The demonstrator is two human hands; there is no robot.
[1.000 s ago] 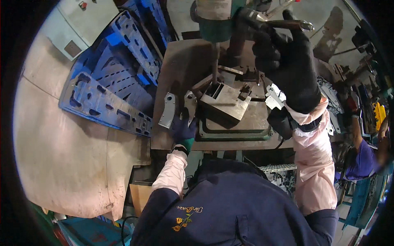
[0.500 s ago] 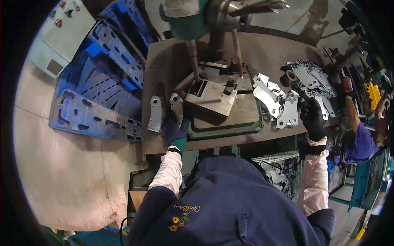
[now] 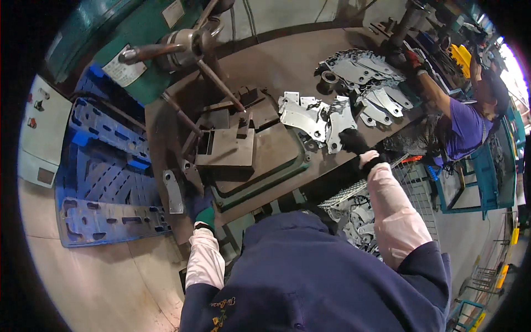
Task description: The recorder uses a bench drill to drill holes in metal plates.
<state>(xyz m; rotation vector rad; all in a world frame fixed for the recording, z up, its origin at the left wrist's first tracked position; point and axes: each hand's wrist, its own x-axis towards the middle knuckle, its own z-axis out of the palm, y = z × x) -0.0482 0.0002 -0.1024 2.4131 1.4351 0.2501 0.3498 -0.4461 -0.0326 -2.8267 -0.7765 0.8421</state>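
My left hand (image 3: 198, 202), in a dark glove with a green cuff, is closed round the lower end of a grey metal plate (image 3: 191, 174) at the table's left side. Its fingertips are partly lost in shadow. A second metal plate (image 3: 173, 191) with small holes lies just left of it. My right hand (image 3: 355, 142), in a black glove, is at the table's front edge, beside the near end of a pale metal plate (image 3: 339, 123). The dark fingers merge, so whether they touch that plate is unclear. More flat plates (image 3: 301, 118) lie left of it.
A steel block fixture (image 3: 225, 150) stands on a green-rimmed machine base (image 3: 260, 182), under a press head with bar handles (image 3: 180, 48). Further back lie a plate pile (image 3: 359, 69) and a metal ring (image 3: 328, 81). Blue pallets (image 3: 116, 218) stand left; a co-worker in purple (image 3: 467, 124) is at right.
My view has turned to the right, so the table appears shifted left. My right hand has come from over the right-hand plates to the table's front edge. My left hand remains at the same plate.
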